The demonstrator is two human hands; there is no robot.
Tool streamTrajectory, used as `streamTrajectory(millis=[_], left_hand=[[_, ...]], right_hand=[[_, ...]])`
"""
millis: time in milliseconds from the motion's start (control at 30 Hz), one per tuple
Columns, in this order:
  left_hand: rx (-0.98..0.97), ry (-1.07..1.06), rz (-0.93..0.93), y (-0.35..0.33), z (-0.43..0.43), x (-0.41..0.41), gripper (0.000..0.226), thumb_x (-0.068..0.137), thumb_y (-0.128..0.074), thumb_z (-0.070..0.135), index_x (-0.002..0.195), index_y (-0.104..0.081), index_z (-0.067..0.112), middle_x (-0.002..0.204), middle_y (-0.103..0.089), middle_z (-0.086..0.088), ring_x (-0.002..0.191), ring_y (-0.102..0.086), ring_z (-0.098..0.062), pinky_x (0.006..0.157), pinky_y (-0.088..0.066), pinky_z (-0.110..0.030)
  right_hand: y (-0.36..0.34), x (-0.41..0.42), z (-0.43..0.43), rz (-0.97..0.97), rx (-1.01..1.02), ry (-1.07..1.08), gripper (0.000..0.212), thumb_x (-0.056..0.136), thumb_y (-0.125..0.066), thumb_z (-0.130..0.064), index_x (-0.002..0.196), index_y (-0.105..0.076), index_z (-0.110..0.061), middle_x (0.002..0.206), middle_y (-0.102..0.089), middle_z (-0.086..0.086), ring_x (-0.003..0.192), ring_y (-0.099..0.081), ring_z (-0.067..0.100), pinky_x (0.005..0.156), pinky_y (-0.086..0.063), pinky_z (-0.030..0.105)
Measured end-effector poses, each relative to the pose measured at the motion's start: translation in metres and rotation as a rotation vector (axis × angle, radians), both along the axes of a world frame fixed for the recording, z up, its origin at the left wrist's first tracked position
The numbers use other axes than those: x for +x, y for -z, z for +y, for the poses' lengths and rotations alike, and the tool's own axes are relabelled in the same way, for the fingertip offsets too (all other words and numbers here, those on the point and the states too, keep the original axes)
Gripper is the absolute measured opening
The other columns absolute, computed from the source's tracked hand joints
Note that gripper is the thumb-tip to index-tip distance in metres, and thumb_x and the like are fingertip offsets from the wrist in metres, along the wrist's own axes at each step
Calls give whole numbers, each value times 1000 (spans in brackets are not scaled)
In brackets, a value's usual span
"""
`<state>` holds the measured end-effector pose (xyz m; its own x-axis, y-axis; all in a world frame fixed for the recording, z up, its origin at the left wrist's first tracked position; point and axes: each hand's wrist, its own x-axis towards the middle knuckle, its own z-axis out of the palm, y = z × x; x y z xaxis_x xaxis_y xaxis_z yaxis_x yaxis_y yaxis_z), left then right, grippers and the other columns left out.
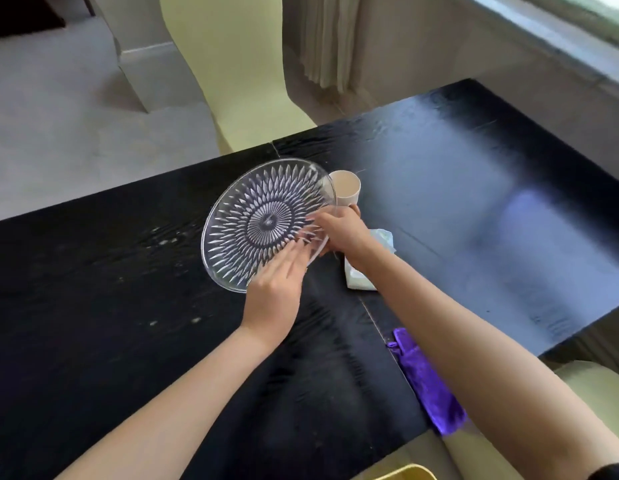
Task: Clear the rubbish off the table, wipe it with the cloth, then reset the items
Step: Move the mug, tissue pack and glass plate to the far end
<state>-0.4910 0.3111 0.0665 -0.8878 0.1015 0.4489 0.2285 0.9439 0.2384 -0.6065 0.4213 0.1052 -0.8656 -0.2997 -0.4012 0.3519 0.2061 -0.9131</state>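
A clear cut-glass plate (256,223) with a sunburst pattern is tilted up over the black table (474,188). My right hand (342,233) grips its near right rim. My left hand (273,292) lies with straight fingers against the plate's lower edge. Behind the plate stands a beige paper cup (346,188). A white tissue pack (366,271) lies under my right wrist. A purple cloth (425,379) lies at the table's near edge, partly hidden by my right forearm.
Pale crumbs or wet streaks (166,240) mark the table left of the plate. A pale yellow chair (238,81) stands at the far side. A yellow bin rim (401,472) shows at the bottom edge. A windowsill (543,36) runs along the right.
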Motion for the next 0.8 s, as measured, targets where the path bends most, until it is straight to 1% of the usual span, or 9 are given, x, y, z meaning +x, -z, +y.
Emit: streamTrajectory(millis=[67, 167, 267, 400, 467, 533, 600, 700, 800], left_hand=[[-3, 76, 9, -5, 13, -13, 38, 84, -60, 1, 122, -60, -1, 122, -65, -13, 115, -62, -26, 93, -53, -40], [-93, 156, -32, 5, 30, -26, 52, 78, -68, -1, 128, -55, 4, 129, -61, -11, 122, -57, -25, 103, -44, -41], [-163, 150, -93, 18, 42, -33, 61, 81, -66, 4, 137, -42, 8, 138, -53, -12, 130, -48, -27, 112, -26, -42], [-184, 136, -209, 30, 60, -45, 68, 83, -62, 14, 142, -29, 13, 145, -44, -16, 134, -42, -31, 115, -22, -41], [-167, 151, -310, 34, 72, -51, 76, 83, -64, 14, 146, -23, 13, 149, -37, -16, 138, -36, -31, 118, -21, -38], [-149, 167, -439, 42, 84, -59, 69, 94, -49, 19, 149, -9, 16, 158, -13, -12, 147, -13, -26, 119, -8, -32], [-186, 193, -581, 55, 96, -67, 62, 99, -34, 30, 150, -1, 18, 160, 3, -6, 148, 3, -20, 121, 0, -32], [-276, 247, -731, 77, 110, -77, 64, 98, -32, 38, 151, -1, 17, 160, 6, -5, 148, 7, -21, 121, 0, -36], [-363, 255, -814, 93, 117, -85, 65, 98, -30, 42, 150, 1, 18, 160, 9, -5, 147, 10, -23, 121, 2, -40]], right_hand=[[-4, -6, 20, 142, 56, 80, 22, 86, -47, -13, 76, -65, -18, 94, -71, 22, 83, -69, 33, 67, -56, 42], [-5, -13, 59, 244, 68, 203, 28, 86, -45, -10, 74, -68, -20, 78, -71, 12, 57, -66, 13, 57, -53, 32], [0, -19, 105, 189, 21, 384, 21, 92, -42, -3, 95, -62, -7, 68, -68, 5, 43, -60, 6, 43, -47, 19], [19, -18, 156, 114, -43, 624, 26, 93, -43, -3, 76, -61, -11, 48, -67, -9, 48, -65, 1, 44, -50, 15], [37, -14, 178, 61, -36, 724, 28, 90, -45, -3, 71, -62, -12, 49, -67, -7, 49, -65, 4, 51, -52, 20], [54, -10, 196, 14, 6, 835, 26, 85, -48, -6, 63, -62, -12, 56, -64, -1, 55, -61, 15, 61, -52, 33], [69, -5, 209, -48, 14, 945, 26, 83, -46, -4, 60, -56, -12, 59, -55, 4, 56, -54, 18, 56, -51, 33], [94, 2, 219, -135, 18, 1066, 26, 83, -44, 0, 61, -51, -12, 59, -49, 5, 54, -50, 18, 54, -48, 33], [119, 6, 228, -189, 30, 1124, 20, 79, -47, -6, 60, -49, -14, 66, -51, 7, 70, -52, 24, 62, -44, 40]])
